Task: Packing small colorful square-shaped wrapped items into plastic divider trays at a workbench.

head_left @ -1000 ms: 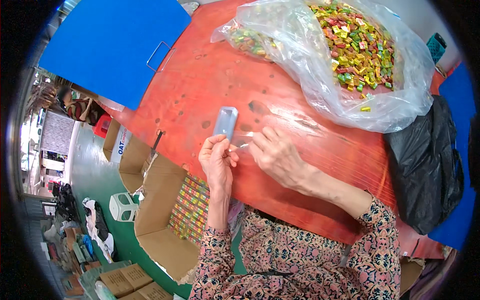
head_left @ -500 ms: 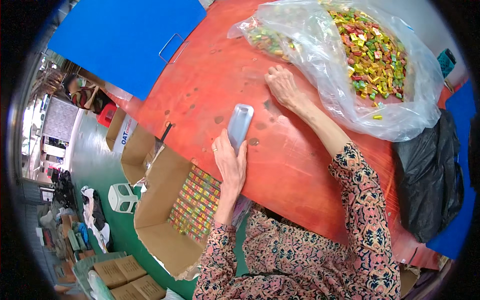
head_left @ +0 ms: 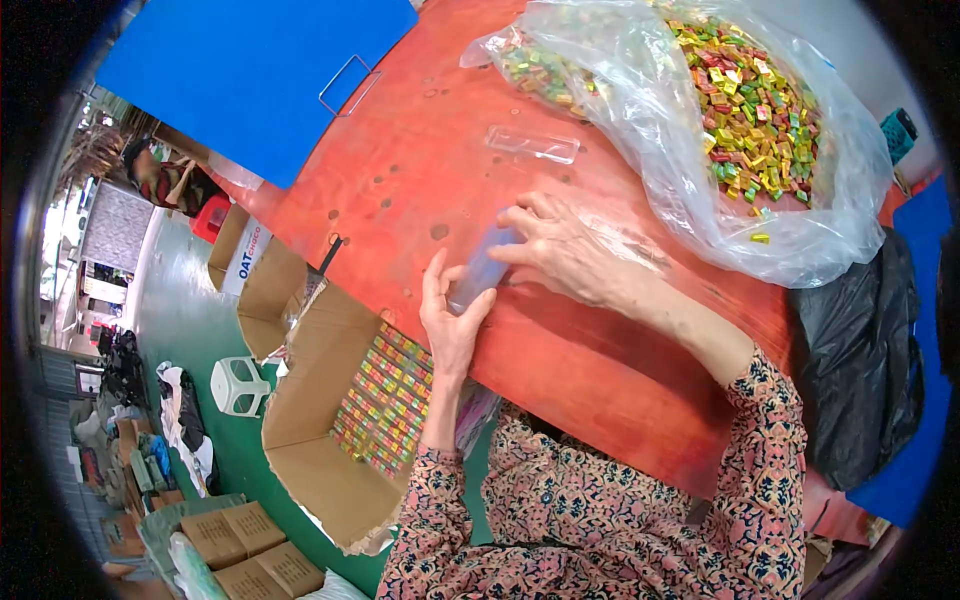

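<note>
Head view: the bluish plastic tray (head_left: 484,266), perhaps several nested together, lies between my two hands, near the tabletop's (head_left: 420,170) near left edge. Its long axis slants from my left hand (head_left: 452,305) up toward the far right. My left grip holds its lower end, thumb on the right side and fingers on the left; my right hand (head_left: 555,245) curls its fingers over the upper end, though I cannot tell whether they pinch it. A separate clear tray (head_left: 533,143) rests farther toward the far edge, apart from both hands, nearer my right. Its long axis runs roughly sideways, crossing the bluish tray's slant, just short of the plastic bag (head_left: 640,130).
</note>
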The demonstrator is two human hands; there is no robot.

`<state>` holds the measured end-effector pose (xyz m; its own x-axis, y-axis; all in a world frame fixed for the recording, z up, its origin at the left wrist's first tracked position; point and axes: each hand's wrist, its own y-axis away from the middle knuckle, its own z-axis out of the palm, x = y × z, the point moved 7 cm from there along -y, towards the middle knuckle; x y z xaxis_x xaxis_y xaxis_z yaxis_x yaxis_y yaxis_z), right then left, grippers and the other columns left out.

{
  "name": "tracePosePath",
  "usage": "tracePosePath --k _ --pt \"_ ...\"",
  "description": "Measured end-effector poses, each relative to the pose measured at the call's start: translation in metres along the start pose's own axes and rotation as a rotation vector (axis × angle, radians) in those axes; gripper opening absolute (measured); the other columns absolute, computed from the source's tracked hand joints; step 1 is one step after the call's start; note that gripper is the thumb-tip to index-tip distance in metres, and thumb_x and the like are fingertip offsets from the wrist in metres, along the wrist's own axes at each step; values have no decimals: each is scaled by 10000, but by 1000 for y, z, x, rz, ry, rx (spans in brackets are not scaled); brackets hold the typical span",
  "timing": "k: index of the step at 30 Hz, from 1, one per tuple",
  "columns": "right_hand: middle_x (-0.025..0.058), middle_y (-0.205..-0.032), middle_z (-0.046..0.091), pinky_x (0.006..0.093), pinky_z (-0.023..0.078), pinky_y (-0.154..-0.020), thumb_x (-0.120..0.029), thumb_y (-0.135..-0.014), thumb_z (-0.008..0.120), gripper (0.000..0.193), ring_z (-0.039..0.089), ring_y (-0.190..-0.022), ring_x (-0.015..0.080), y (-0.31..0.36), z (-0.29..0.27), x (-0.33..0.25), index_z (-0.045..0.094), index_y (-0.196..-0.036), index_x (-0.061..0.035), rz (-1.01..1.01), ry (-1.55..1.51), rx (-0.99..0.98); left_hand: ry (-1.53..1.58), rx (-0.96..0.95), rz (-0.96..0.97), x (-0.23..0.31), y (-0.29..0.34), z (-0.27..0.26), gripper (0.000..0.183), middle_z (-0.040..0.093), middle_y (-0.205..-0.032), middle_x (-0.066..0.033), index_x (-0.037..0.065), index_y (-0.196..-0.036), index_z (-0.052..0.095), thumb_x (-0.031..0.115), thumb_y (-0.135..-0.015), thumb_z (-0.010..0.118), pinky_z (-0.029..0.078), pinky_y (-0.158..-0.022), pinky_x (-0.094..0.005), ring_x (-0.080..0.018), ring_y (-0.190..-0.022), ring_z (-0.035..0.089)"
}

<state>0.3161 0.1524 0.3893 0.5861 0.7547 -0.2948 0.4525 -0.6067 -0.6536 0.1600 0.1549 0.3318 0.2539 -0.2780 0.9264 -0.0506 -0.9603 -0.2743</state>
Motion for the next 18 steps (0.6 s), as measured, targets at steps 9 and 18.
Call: tracePosePath --k 9,18 --pt "63 -784 543 353 422 -679 -144 -689 661 130 496 -814 237 13 11 -5 618 -757 -41 258 -198 -223 760 -1 -241 -22 -1 -2 646 538 -1060 -94 -2 -1256 368 35 -699 693 425 -872 -296 -173 -973 532" --pt "40 -677 573 242 443 -543 -106 -754 656 116 545 -607 101 24 44 -2 645 -800 0 637 -824 -204 902 -43 -291 -20 7 7 482 568 -1052 -148 -4 -1136 462 98 -721 686 443 -874 -345 -237 -983 560"
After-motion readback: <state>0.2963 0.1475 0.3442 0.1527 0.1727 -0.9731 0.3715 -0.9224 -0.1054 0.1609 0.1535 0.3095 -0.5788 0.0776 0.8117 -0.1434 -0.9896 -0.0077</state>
